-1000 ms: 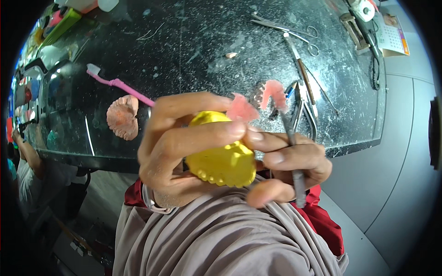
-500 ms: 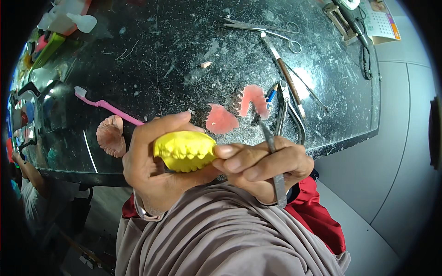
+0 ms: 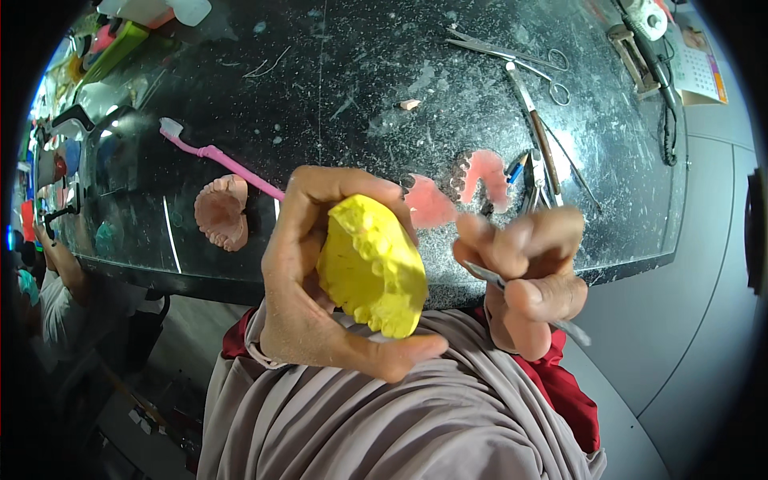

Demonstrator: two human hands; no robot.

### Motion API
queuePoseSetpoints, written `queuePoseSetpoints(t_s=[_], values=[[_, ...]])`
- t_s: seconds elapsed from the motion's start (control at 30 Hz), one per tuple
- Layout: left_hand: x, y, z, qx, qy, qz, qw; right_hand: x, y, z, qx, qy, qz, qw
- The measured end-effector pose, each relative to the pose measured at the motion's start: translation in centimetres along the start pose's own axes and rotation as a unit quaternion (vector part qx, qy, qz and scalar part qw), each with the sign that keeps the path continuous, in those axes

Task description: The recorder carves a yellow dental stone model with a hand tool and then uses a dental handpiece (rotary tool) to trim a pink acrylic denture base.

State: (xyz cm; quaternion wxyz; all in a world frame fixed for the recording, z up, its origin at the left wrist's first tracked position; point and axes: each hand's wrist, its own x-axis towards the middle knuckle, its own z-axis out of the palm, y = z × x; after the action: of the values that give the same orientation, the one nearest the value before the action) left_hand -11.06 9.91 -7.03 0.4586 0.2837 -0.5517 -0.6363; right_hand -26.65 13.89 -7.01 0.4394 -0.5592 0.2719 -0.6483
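Black table (image 3: 336, 72), scratched and dusty, fills the top of the view. Compared with half a second ago the hands have moved apart and the cast has been turned.

Left hand (image 3: 320, 280): fingers clamped around the yellow dental cast (image 3: 372, 264), thumb under it, other fingers wrapped over the top. The cast was lying flat with its teeth row facing up; now it stands on edge, tooth side facing right toward the tool. It is held in the air near the table's front edge, not resting on anything.

Right hand (image 3: 532, 276): fingers closed on a thin metal instrument (image 3: 528, 300). It was touching the cast before; now it is pulled clear to the right, blurred, so it's moving. Tip not in contact with the cast.

My read: a check or reposition between passes, not active carving.

On the table, unchanged: pale pink jaw model (image 3: 222, 212), pink toothbrush (image 3: 216, 156) just above it, two pink denture bases (image 3: 460, 188) behind the hands, scissors (image 3: 512, 60) and hand tools (image 3: 540, 152) on the right.
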Motion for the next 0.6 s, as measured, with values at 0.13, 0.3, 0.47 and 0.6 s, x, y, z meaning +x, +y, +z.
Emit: queuePoseSetpoints(t_s=[0.13, 0.3, 0.47, 0.6], values=[[0.3, -0.2, -0.3, -0.001, -0.029, 0.048, 0.998, -0.2, 0.4, -0.1, 0.113, -0.017, -0.018, 0.993], [0.3, -0.3, -0.3, 0.005, -0.035, 0.083, 0.996, 0.2, 0.5, 0.2, 0.087, -0.037, -0.026, 0.995], [-0.1, -0.1, 0.0, 0.014, -0.025, 0.067, 0.997, 0.1, 0.6, 0.6, 0.104, -0.035, -0.021, 0.994], [-0.1, -0.4, -0.3, 0.004, -0.038, 0.07, 0.997, 0.1, 0.6, 1.4, 0.103, 0.063, -0.045, 0.992]])
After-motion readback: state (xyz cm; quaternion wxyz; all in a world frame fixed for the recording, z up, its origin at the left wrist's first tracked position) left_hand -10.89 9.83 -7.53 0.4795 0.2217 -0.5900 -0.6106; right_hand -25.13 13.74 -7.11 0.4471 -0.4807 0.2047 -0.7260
